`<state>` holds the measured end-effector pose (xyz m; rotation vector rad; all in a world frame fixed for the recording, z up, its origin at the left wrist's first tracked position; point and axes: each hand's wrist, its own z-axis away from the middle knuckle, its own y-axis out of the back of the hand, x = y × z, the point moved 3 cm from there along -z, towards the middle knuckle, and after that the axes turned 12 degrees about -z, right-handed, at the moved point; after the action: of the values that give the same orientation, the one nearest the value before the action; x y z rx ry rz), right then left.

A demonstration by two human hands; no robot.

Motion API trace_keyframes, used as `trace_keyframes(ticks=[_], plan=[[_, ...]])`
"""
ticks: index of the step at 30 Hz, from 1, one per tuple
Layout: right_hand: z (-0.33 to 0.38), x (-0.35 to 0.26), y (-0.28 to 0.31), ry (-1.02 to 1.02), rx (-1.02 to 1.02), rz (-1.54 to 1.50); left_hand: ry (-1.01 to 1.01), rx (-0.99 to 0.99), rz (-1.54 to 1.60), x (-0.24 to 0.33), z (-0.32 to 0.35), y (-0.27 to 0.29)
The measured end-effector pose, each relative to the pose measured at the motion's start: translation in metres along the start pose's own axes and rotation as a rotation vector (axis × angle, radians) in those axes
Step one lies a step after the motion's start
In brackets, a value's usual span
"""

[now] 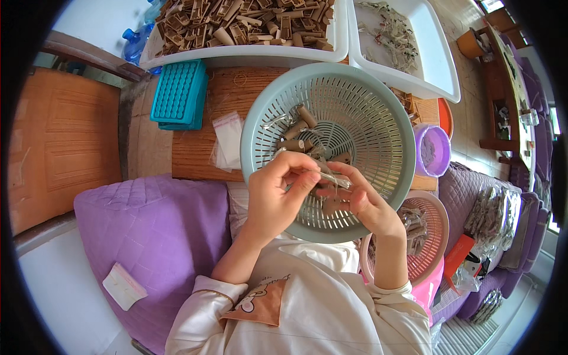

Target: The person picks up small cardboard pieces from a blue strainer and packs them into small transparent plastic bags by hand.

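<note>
Over the near side of a grey-green plastic colander [408, 136], my left hand [275, 189] pinches a thin, shiny strand between thumb and fingertips. The strand belongs to a small pale bundle [336, 179], perhaps of clear wire or plastic; its exact kind is too small to tell. Facing it, my right hand [373, 207] has its fingers curled around the other end of the same bundle. Inside the colander, beyond my hands, lie several brown tube-shaped pieces [293, 130] with shiny strands among them. My fingers and palms hide part of the pile.
Behind the colander stand a white tub [248, 56] heaped with brown pieces and another white tub [441, 65] with tangled strands. Teal trays [177, 94] and clear bags [228, 139] lie left. A purple bucket [441, 163] and pink basket [438, 248] stand right.
</note>
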<state>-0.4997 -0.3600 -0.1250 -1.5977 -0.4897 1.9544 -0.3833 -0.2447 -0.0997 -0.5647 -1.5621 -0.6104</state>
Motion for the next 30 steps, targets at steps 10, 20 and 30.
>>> trace_keyframes(ticks=[10,20,30], plan=[[-0.005,-0.009,-0.015,0.03,0.154,-0.267,0.104,0.007,0.36,0.002,0.001,0.011],[-0.011,-0.021,-0.027,0.223,0.156,0.125,0.083,-0.331,-0.117,0.021,0.012,0.003],[-0.009,-0.001,-0.04,0.157,-0.016,-0.084,-0.102,-0.167,-0.388,0.018,0.006,0.006]])
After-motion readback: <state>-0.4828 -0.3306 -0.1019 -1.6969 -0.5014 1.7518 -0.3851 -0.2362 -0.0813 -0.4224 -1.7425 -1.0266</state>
